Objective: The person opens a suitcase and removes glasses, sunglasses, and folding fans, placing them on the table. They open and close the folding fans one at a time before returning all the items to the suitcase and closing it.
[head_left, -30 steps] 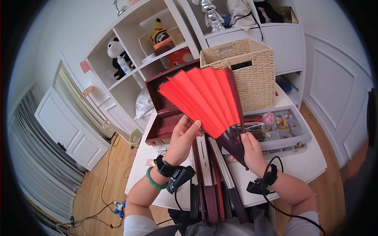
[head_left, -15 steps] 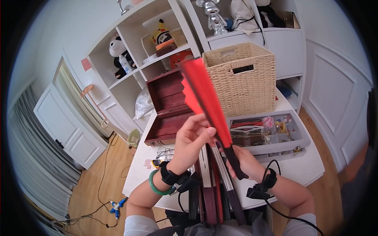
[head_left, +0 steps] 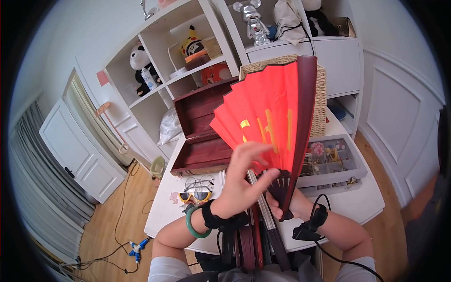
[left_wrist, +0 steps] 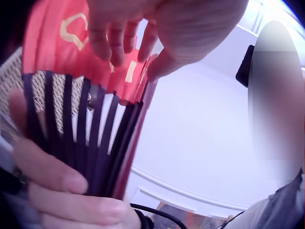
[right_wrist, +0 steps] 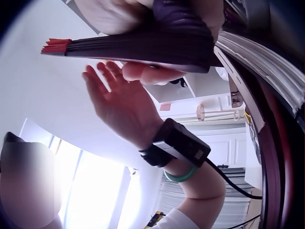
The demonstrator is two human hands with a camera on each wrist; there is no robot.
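A red folding fan (head_left: 272, 103) with gold brush marks and a dark outer guard is spread partway in front of the wicker basket. My right hand (head_left: 297, 204) grips it low down, round the gathered dark ribs (left_wrist: 90, 129). In front of the red leaf is my left hand (head_left: 244, 183), its fingers bent loosely and the thumb apart from them. The left wrist view shows those fingers over the leaf near one edge. Between my forearms several folded fans (head_left: 277, 239) with dark guards lean against the table edge.
On the white table (head_left: 164, 211) stand an open dark red case (head_left: 202, 152), a wicker basket (head_left: 321, 103) and a divided box of trinkets (head_left: 336, 176). Yellow sunglasses (head_left: 195, 196) lie left of my left hand. Cables run from both wrist cameras.
The fan has turned from edge-on to show its gold-marked face, and its dark guard now stands at the right. My left hand has come away from the leaf, fingers spreading.
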